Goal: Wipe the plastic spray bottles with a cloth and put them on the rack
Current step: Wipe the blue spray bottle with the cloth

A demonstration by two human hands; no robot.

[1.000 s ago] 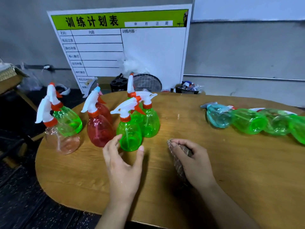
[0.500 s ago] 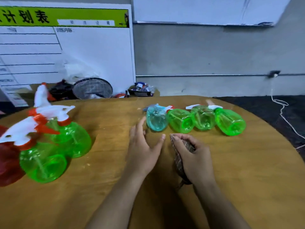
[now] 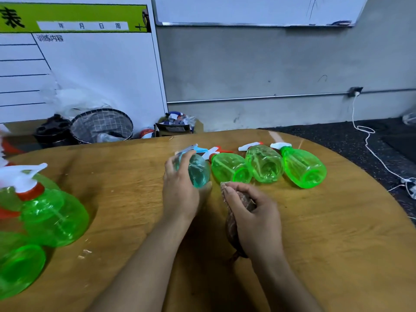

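- The left hand (image 3: 180, 190) is on the teal spray bottle (image 3: 198, 171), fingers curled over its left flank and thumb lying along its near end. It looks like a grasp just closing, though I can't tell if the bottle has left the wood.
- That bottle lies on its side, long axis running near to far: the base points toward the person, the blue-and-white trigger head (image 3: 193, 149) points away toward the wall.
- It is the leftmost of a row of four lying bottles; the first green bottle (image 3: 229, 168) is just beside it on the right and may be touching it, then two more green bottles (image 3: 264, 164) (image 3: 302, 167), all lying the same way.
- The right hand (image 3: 254, 212) is just right of the left one and nearer the person, fingers closed around a bunched brownish cloth (image 3: 233, 224), whose upper end sits close to the teal bottle's base.
- Judgement: the left hand is the nearer one for lifting; a pull toward the person should free the bottle without disturbing its neighbour.
- Upright green spray bottles (image 3: 54, 217) with white-and-orange heads crowd the near-left edge.
- The surface is a rounded wooden table (image 3: 337, 244), scuffed in places.
- Beyond it are a grey wall, a printed schedule board (image 3: 90, 64), a mesh basket (image 3: 103, 126) and a white cable (image 3: 369, 140) on dark flooring. No rack is in view.
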